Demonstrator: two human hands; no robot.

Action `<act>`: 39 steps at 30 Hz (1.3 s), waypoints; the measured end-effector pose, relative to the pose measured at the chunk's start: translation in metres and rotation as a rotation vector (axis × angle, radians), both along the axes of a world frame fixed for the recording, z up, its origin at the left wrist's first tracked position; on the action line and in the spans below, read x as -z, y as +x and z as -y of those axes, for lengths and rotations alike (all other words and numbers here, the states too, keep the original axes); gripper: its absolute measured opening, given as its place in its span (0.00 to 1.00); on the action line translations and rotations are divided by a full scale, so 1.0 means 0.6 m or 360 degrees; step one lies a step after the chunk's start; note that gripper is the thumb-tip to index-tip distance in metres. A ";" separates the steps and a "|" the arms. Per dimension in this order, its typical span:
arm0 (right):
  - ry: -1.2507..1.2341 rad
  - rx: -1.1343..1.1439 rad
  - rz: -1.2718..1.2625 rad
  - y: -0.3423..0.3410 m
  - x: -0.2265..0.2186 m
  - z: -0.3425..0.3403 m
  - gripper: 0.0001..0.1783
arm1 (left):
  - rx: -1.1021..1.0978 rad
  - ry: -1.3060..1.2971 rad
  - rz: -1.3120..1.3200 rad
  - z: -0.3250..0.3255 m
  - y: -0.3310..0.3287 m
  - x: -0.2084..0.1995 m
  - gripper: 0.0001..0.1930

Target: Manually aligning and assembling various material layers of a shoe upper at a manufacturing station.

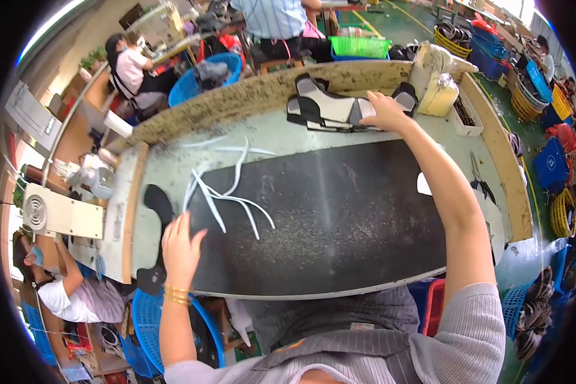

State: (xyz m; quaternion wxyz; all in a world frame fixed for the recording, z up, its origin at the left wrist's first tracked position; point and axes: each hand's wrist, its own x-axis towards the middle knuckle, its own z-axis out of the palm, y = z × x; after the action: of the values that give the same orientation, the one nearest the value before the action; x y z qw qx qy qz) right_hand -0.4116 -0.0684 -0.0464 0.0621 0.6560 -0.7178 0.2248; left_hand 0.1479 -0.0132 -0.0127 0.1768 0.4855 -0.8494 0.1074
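Observation:
At the far side of the bench, my right hand [385,113] rests on a stack of white and black shoe-upper pieces [329,107], thumb and fingers apart. My left hand [181,253] is at the left edge of the dark work mat [339,211], its fingers stretched out and the thumb spread. Its fingertips are beside a long, curved black cut piece [159,201]; whether they touch it I cannot tell. Several thin pale strips [238,168] lie loosely crossed on the mat and bench, beyond my left hand.
A raised wooden rim [217,115] borders the bench. At its far right stand a wrapped yellowish block [434,80] and a white tray [468,118]; scissors [480,176] lie nearer. A blue basket [150,326] stands below left. Other people work beyond and at left.

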 end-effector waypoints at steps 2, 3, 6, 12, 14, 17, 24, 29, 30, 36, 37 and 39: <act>0.0402 -0.0075 -0.0082 0.008 -0.014 0.022 0.33 | 0.0324 0.0132 -0.0233 0.012 -0.144 -0.041 0.22; 0.0459 -0.0101 -0.0096 0.018 -0.017 0.027 0.33 | 0.0511 0.0227 -0.0366 0.029 -0.201 -0.045 0.21; 0.0088 -0.0403 0.0018 0.064 -0.014 0.030 0.34 | 0.1028 0.0094 -0.0380 0.119 -0.360 -0.010 0.25; 0.0187 -0.0327 -0.0007 0.104 -0.018 0.005 0.27 | 0.1082 -0.0359 0.0083 0.239 -0.498 0.035 0.20; -0.0004 -0.0589 -0.0020 0.105 -0.035 -0.009 0.25 | 0.1237 -0.0643 0.0147 0.211 -0.484 -0.001 0.09; -0.0185 -0.0868 0.0035 0.172 -0.163 -0.127 0.24 | 0.1277 -0.0463 -0.0204 0.084 -0.390 -0.107 0.13; 0.0018 -0.1322 0.0296 0.244 -0.104 -0.394 0.26 | 0.0786 0.1466 -0.0253 -0.122 -0.267 -0.054 0.06; 0.0059 -0.0020 0.0126 0.086 -0.070 -0.474 0.19 | 0.0888 0.0453 -0.0221 -0.125 -0.275 -0.036 0.11; 0.0153 0.0217 0.0363 0.037 -0.068 -0.487 0.20 | 0.1003 0.0384 -0.0214 -0.124 -0.300 -0.052 0.13; 0.0164 0.0352 0.0187 -0.082 0.023 -0.447 0.32 | 0.1305 0.1102 -0.0637 -0.078 -0.694 0.008 0.20; 0.0180 0.0290 0.0241 -0.077 0.032 -0.435 0.33 | 0.1155 0.0929 -0.0698 -0.056 -0.747 0.043 0.27; 0.0226 0.0295 0.0305 -0.067 0.030 -0.435 0.32 | 0.0888 0.1361 -0.0634 -0.027 -0.827 0.045 0.35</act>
State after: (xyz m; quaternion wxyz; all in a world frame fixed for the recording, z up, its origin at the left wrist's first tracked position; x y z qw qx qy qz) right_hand -0.4519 0.1927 -0.0642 -0.0328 0.5651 -0.7921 0.2283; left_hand -0.3481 0.0033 -0.0398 0.1428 0.2813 -0.8640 -0.3923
